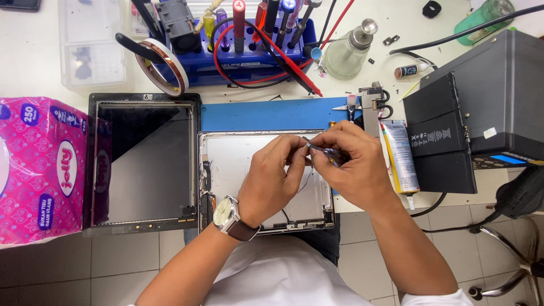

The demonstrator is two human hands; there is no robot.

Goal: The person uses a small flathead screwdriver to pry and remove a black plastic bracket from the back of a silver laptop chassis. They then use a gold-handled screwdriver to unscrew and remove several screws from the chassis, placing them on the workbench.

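**Both hands on tweezers over the opened tablet shell**

My right hand [354, 164] is closed around a pair of thin metal tweezers [318, 149], fingers pinched together on them. My left hand [275, 173] is up against it, fingertips meeting at the tweezer tip; it looks pinched too, though I can't tell whether it grips the tweezers or something tiny there. I wear a watch [226, 213] on the left wrist.

Both hands hover above the silver tablet shell [226, 156], lying open side up at the table [34, 62] edge, partly on a blue mat [255, 113]. A thin black cable [306, 180] runs across the shell under my hands.

Just left of the shell lies the black-framed screen panel [141, 164], and beyond that a pink tissue pack [39, 170]. Right of my hands: a glue tube [401, 158], then black battery cells [439, 141]. Behind the mat: a blue tool rack [249, 45], a tape roll [167, 68], a glass dispenser bottle [348, 51].
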